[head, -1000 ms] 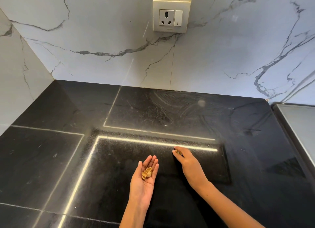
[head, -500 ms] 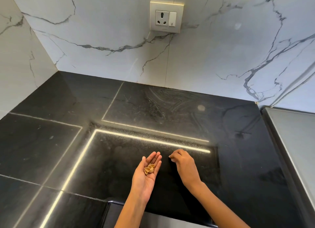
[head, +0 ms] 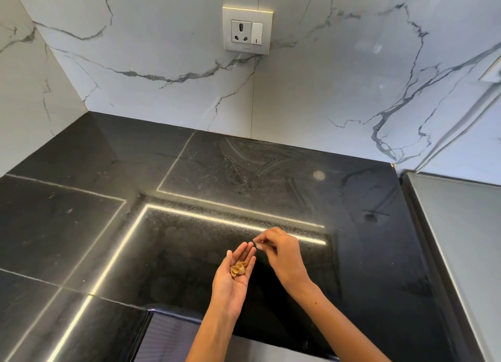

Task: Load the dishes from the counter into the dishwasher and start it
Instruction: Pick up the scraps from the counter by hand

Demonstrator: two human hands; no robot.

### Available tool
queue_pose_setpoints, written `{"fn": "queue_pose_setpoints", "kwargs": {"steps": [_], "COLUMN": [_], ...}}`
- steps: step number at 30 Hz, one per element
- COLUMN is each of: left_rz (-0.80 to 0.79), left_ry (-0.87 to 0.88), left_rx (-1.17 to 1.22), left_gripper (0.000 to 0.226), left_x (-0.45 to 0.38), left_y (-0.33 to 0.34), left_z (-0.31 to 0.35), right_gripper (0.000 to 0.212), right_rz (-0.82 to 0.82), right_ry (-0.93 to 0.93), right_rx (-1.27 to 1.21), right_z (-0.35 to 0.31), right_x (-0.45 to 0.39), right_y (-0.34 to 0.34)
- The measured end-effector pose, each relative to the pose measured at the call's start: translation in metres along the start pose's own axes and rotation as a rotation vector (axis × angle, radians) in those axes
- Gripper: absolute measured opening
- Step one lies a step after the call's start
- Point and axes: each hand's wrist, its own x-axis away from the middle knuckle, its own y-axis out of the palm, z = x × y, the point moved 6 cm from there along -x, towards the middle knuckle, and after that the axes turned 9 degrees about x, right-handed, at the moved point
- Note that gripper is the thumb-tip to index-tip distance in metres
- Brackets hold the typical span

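My left hand (head: 233, 277) lies palm up with straight fingers over the black tabletop (head: 81, 226), carrying a few tan shells (head: 238, 268). My right hand (head: 282, 256) hovers just beside its fingertips, thumb and forefinger pinched together; I cannot tell what they hold. A wall socket (head: 247, 30) sits above.

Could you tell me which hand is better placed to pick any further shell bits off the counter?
The right hand: its fingertips are pinched together above the counter, while the left hand lies palm-up, cradling the shells.
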Motion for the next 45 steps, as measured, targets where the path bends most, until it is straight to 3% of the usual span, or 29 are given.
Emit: {"fn": "queue_pose_setpoints", "kwargs": {"steps": [12, 16, 20, 25, 30, 33, 37, 40, 45], "left_rz": [-0.028, -0.035, -0.031, -0.018, 0.023, 0.043, 0.08, 0.145, 0.249], "left_ry": [-0.064, -0.07, -0.058, -0.043, -0.012, 0.017, 0.118, 0.236, 0.401], "left_rx": [-0.037, -0.033, -0.023, -0.023, 0.14, 0.226, 0.339, 0.486, 0.682], "left_gripper": [0.039, 0.044, 0.036, 0.036, 0.033, 0.037, 0.038, 0.036, 0.046], "left_x": [0.001, 0.003, 0.007, 0.014, 0.036, 0.061, 0.109, 0.14, 0.189], "left_y": [0.006, 0.007, 0.006, 0.0, -0.018, -0.044, -0.079, -0.116, -0.202], "left_z": [-0.012, -0.012, -0.009, -0.006, -0.001, 0.004, 0.013, 0.02, 0.011], "right_gripper": [0.019, 0.018, 0.016, 0.017, 0.023, 0.019, 0.047, 0.056, 0.041], "right_rz": [-0.182, -0.157, -0.083, -0.107, 0.055, -0.023, -0.126, -0.279, -0.622], "right_ry": [-0.187, -0.204, -0.215, -0.287, -0.142, -0.133, -0.222, -0.195, -0.013], "right_rx": [-0.018, 0.005, 0.012, 0.104, -0.177, -0.323, -0.398, -0.461, -0.609], "right_z": [-0.035, -0.038, -0.044, -0.059, -0.06, -0.075, -0.099, -0.113, -0.133], "right_x": [0.031, 0.033, 0.028, 0.039, 0.057, 0.079, 0.118, 0.152, 0.231], "right_y": [0.002, -0.002, -0.014, -0.006, -0.009, 0.017, 0.065, 0.093, 0.131]}}
